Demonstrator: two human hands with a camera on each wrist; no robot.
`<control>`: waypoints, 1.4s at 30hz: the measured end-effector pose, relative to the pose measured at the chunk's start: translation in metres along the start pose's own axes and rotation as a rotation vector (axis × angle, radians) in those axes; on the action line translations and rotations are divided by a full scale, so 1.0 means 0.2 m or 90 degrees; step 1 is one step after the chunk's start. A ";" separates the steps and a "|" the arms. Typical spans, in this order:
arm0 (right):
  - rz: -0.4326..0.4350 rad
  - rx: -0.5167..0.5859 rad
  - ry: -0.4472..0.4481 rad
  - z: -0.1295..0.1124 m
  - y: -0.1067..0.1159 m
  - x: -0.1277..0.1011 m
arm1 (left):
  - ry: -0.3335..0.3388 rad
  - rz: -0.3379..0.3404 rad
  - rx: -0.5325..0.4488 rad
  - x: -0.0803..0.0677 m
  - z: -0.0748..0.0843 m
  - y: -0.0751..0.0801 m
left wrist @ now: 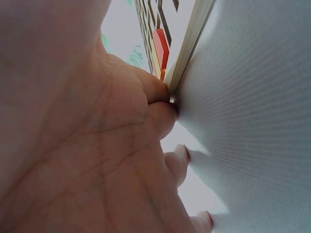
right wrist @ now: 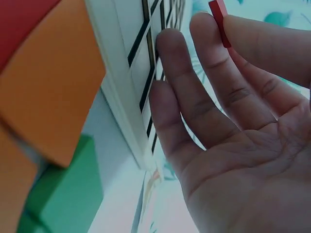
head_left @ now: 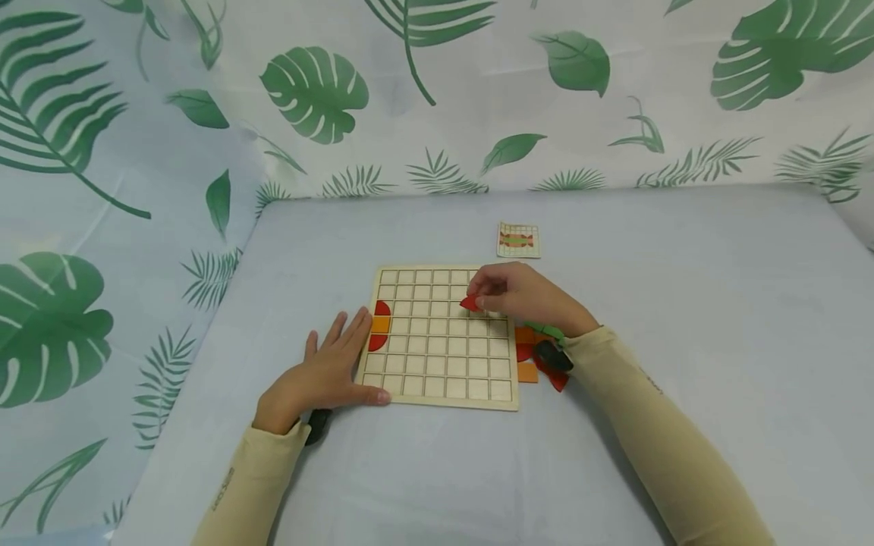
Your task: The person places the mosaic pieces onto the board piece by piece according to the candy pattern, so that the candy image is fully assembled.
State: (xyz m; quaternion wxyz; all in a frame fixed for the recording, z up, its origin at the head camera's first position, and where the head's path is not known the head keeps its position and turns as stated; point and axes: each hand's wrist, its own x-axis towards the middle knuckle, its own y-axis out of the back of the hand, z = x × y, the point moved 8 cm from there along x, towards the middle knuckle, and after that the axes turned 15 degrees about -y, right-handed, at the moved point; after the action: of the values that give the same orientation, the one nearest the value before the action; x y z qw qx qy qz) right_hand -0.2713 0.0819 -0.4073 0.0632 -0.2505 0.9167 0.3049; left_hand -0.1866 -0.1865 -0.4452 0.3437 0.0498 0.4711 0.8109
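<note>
A pale wooden board with a grooved grid lies on the table. My left hand rests at its left side, fingers spread along the edge and thumb on the near-left corner area. Along the left column sit an orange square and two red rounded pieces, one red piece above it and one below. Over the upper right of the grid, my right hand pinches a small red piece between thumb and index finger; in the right wrist view this red piece shows edge-on.
Right of the board, partly under the right wrist, lie loose pieces: an orange square, red ones and a green piece. Behind the board is a small pattern card with a candy-like picture. A leaf-print cloth hangs beyond the table.
</note>
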 end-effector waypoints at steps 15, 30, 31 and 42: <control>-0.049 -0.033 0.059 -0.19 -0.16 0.21 | 0.007 -0.005 -0.010 0.00 -0.01 0.00; -0.090 -0.086 0.098 -0.32 -0.32 0.37 | 0.008 -0.010 0.002 0.00 -0.02 0.00; -0.092 -0.090 0.100 -0.32 -0.32 0.37 | 0.008 -0.010 0.002 0.00 -0.02 0.00; -0.106 -0.137 0.070 -0.34 -0.38 0.37 | 0.004 -0.005 0.000 0.00 -0.02 0.00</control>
State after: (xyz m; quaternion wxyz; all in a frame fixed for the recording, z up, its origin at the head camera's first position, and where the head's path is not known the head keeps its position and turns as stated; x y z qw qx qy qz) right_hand -0.2952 -0.0409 -0.4121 0.0107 -0.3475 0.8569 0.3805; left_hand -0.1885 -0.1893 -0.4464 0.3452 0.0451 0.4724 0.8098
